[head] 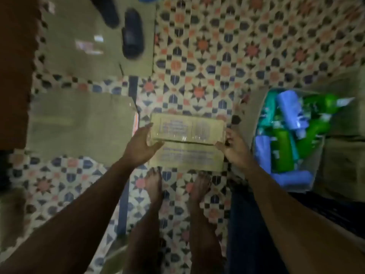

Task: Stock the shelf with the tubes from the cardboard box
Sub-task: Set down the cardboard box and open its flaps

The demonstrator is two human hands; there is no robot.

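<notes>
A closed cardboard box (187,129) with printed labels on its taped top flaps sits low over the patterned floor, just ahead of my bare feet (154,184). My left hand (138,147) holds its left end, thumb on the top flap. My right hand (235,149) grips its right end with curled fingers. To the right, a clear-walled container (314,175) holds several green tubes (284,153) and blue tubes (290,111) lying jumbled. No shelf is in view. The picture is dim and blurred.
A larger closed cardboard box (79,125) lies to the left, close to the held one. Further back on the left, another carton (79,36) carries two dark sandals (132,36). More cardboard (343,155) stands at the right edge. Patterned tile floor (237,46) stretches ahead.
</notes>
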